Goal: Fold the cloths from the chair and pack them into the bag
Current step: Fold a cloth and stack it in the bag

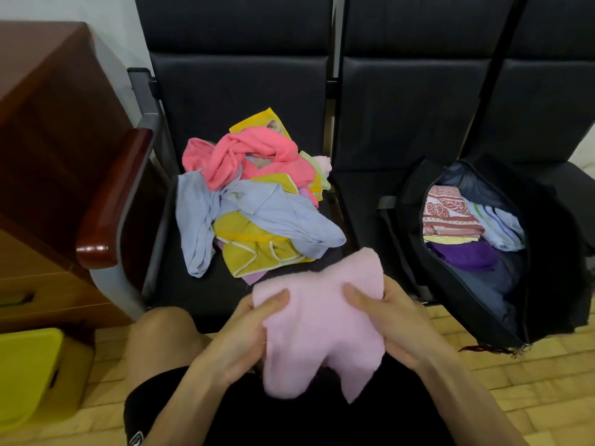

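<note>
From the head camera, the left hand (244, 329) and the right hand (396, 320) both grip a pale pink cloth (322, 320). Each thumb is pressed onto its top face and the fingers are curled underneath. The cloth is held off any surface, above the person's lap and just in front of the front edge of the chair (238, 91). On that chair's seat, from its middle to its front edge, lies a loose pile of cloths (254, 201). A coral cloth (257, 156) is twisted at the back of the pile, a light blue cloth (277, 217) is spread across the middle, and yellow cloths (257, 255) with pale trim lie at the front. On the next seat to the right sits a black bag (553, 259), unzipped, with its near end hanging over the seat's front edge. Folded items fill the far half of its opening: a red-and-white patterned cloth (447, 214) at the left wall, a white striped cloth (497, 228) touching it on the right, and a purple cloth (463, 254) just in front of both. The near half shows dark lining. A wooden armrest (112, 201) bounds the chair's left side, with a wooden cabinet (48, 123) beyond it and a yellow stool (29, 375) on the floor.
</note>
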The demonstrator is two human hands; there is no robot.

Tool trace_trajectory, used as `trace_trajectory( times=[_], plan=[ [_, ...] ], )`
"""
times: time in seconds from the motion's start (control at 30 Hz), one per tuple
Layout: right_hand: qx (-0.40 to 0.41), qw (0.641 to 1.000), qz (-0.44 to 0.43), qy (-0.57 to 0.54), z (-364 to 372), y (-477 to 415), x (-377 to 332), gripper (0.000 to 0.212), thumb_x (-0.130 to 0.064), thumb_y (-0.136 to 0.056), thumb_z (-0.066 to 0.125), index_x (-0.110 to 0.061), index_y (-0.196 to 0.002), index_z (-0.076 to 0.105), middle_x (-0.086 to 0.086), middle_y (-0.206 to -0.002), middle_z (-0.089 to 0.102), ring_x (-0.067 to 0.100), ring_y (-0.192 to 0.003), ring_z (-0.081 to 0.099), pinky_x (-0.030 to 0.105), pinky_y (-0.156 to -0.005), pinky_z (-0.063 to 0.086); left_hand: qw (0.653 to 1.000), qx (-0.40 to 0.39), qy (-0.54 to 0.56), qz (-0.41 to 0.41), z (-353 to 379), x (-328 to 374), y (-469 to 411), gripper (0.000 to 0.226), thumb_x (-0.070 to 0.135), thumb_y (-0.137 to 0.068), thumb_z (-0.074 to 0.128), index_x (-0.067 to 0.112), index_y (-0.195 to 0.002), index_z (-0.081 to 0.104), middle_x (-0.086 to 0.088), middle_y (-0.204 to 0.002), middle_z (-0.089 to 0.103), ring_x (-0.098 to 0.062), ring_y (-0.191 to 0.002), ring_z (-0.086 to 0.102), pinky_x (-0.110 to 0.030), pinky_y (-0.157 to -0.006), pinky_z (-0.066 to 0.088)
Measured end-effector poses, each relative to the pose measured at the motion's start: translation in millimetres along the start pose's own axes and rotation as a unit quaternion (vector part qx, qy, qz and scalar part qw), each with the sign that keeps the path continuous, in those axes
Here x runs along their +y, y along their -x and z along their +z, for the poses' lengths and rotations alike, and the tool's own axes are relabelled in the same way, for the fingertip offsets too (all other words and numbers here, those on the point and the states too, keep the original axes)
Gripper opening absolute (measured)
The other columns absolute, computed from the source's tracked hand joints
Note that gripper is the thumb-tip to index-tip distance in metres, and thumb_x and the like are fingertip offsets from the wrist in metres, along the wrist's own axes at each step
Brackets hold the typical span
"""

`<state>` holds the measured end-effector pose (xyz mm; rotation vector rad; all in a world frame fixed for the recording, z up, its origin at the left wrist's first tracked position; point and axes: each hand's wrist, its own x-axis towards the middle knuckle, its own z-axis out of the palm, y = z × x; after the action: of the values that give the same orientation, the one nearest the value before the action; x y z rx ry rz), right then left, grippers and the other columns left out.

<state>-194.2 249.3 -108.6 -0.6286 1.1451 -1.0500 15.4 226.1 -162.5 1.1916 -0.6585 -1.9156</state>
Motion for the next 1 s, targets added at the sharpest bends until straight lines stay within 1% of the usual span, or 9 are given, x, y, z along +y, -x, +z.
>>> trace_trajectory(
  times=[0.1,0.17,0.27,0.33,0.47,0.57,0.7,0.83,1.0],
  plan=[
    [0.079,0.983,-0.013,0.168,-8.6,-6.2,6.7,0.03,-0.011,-0.083,0.076,-0.012,-0.111,0.064,0.007,-0.101,0.075,0.015,-0.085,0.073,0.021,-0.066,0.056,0.993,0.05,-0.099,0.052,-4.5,9.6,-5.5,0.037,0.034,-0.073,0.072,0.003,-0.093,0.078,-0.022,-0.102,0.073,-0.027,-0.091,0.069,-0.04,-0.084,0.051],
    [0.134,0.969,-0.029,0.206,-11.6,-11.8,7.8,0.04,-0.014,-0.081,0.08,-0.017,-0.113,0.056,0.004,-0.104,0.07,0.011,-0.084,0.068,0.017,-0.062,0.054,0.987,0.066,-0.128,0.065,-4.5,14.6,-9.1,0.033,0.035,-0.076,0.072,0.006,-0.091,0.079,-0.016,-0.1,0.076,-0.026,-0.096,0.07,-0.042,-0.089,0.053],
    [0.128,0.964,-0.092,0.213,-15.5,-20.6,-0.6,0.06,-0.014,-0.076,0.084,-0.029,-0.119,0.045,0.006,-0.108,0.068,0.017,-0.089,0.07,0.029,-0.069,0.059,0.983,0.085,-0.14,0.088,0.1,21.8,-15.9,0.027,0.033,-0.082,0.072,0.008,-0.089,0.078,-0.01,-0.096,0.077,-0.022,-0.096,0.07,-0.04,-0.089,0.055],
    [0.102,0.954,-0.128,0.253,-18.9,-26.8,-11.3,0.073,-0.014,-0.076,0.084,-0.037,-0.13,0.039,0.004,-0.1,0.071,0.015,-0.084,0.072,0.026,-0.067,0.059,0.981,0.077,-0.134,0.114,1.7,31.0,-19.8,0.035,0.036,-0.077,0.072,0.006,-0.095,0.076,-0.01,-0.099,0.077,-0.021,-0.095,0.07,-0.038,-0.088,0.055],
    [0.047,0.901,-0.148,0.405,-25.8,-36.9,-38.6,0.054,-0.027,-0.075,0.084,-0.026,-0.125,0.064,-0.01,-0.114,0.066,0.008,-0.101,0.065,0.021,-0.077,0.058,0.975,0.008,-0.152,0.159,2.1,54.6,-22.2,0.035,0.024,-0.068,0.076,0.007,-0.099,0.074,-0.008,-0.096,0.077,-0.018,-0.09,0.071,-0.028,-0.079,0.059],
    [0.01,0.871,-0.167,0.462,-27.8,-37.9,-58.7,0.044,-0.023,-0.074,0.086,-0.022,-0.115,0.071,-0.016,-0.103,0.068,0.001,-0.094,0.066,0.015,-0.073,0.055,0.954,-0.02,-0.218,0.203,3.4,70.6,-23.5,0.037,0.009,-0.065,0.081,0.008,-0.101,0.074,-0.008,-0.1,0.077,-0.019,-0.091,0.072,-0.029,-0.077,0.06],
    [0.04,0.812,-0.199,0.547,-28.2,-41.1,-80.0,0.023,-0.026,-0.08,0.081,-0.022,-0.101,0.072,-0.014,-0.087,0.066,-0.001,-0.079,0.062,0.015,-0.065,0.045,0.916,0.024,-0.282,0.283,8.3,83.1,-31.7,0.029,-0.003,-0.075,0.079,0.016,-0.096,0.075,-0.002,-0.096,0.078,-0.02,-0.093,0.072,-0.037,-0.085,0.057],
    [0.044,0.791,-0.214,0.572,-30.3,-39.5,-93.4,0.009,-0.029,-0.088,0.073,-0.025,-0.093,0.066,-0.01,-0.085,0.065,0.001,-0.076,0.059,0.016,-0.06,0.04,0.896,0.045,-0.279,0.344,23.3,87.5,-34.2,0.025,-0.001,-0.077,0.08,0.018,-0.092,0.075,-0.004,-0.095,0.077,-0.019,-0.091,0.069,-0.035,-0.083,0.057],
    [0.074,0.788,-0.24,0.562,-43.9,-31.4,-102.5,0.016,-0.028,-0.09,0.071,-0.021,-0.103,0.068,-0.008,-0.094,0.065,0.005,-0.086,0.06,0.02,-0.069,0.047,0.876,0.071,-0.281,0.384,46.9,87.3,-38.5,0.028,0.002,-0.074,0.083,0.024,-0.088,0.073,-0.006,-0.107,0.069,-0.018,-0.1,0.064,-0.033,-0.082,0.053]
  ],
)
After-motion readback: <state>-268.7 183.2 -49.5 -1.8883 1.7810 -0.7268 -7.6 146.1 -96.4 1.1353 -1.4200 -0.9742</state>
